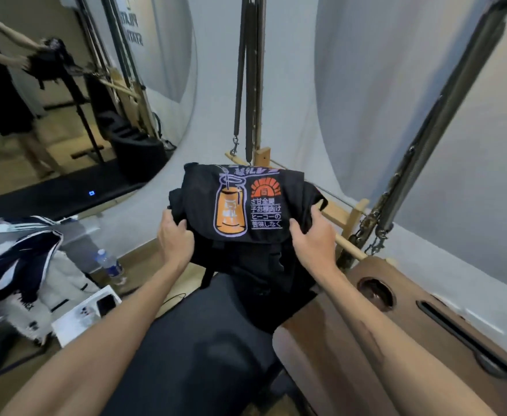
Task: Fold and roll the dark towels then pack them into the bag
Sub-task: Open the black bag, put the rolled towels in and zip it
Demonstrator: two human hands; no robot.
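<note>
Two forearms reach forward from the bottom of the view over a black pad (198,334), with a brown board (444,334) on the right. The bag (246,235), black, stands with its lower body resting where pad and board meet, its top held up in front of the person.

Left hand (175,235): fingers curled over the bag's left upper edge, gripping the fabric. Right hand (312,238): thumb and fingers clamped on the right upper edge, where a dark fold of cloth or strap bulges past the flap. Whether that fold is a towel or part of the bag cannot be told; the black on black gives no seam.

Orientation: the bag is roughly upright, its long axis running from the pad up and away from the person. The printed flap (246,202) faces the camera, with print reading upright, and lies closed over the mouth, which points up and slightly away.

Step in hand, by judgement: the packing stage, the bag being steadied or positioned. No loose towel is identifiable. The next move would call for one hand to lift the flap and expose the mouth while the other keeps the bag upright.

Beyond, to the left: clothing (21,265), a bottle (109,264), a mirror (75,79).
</note>
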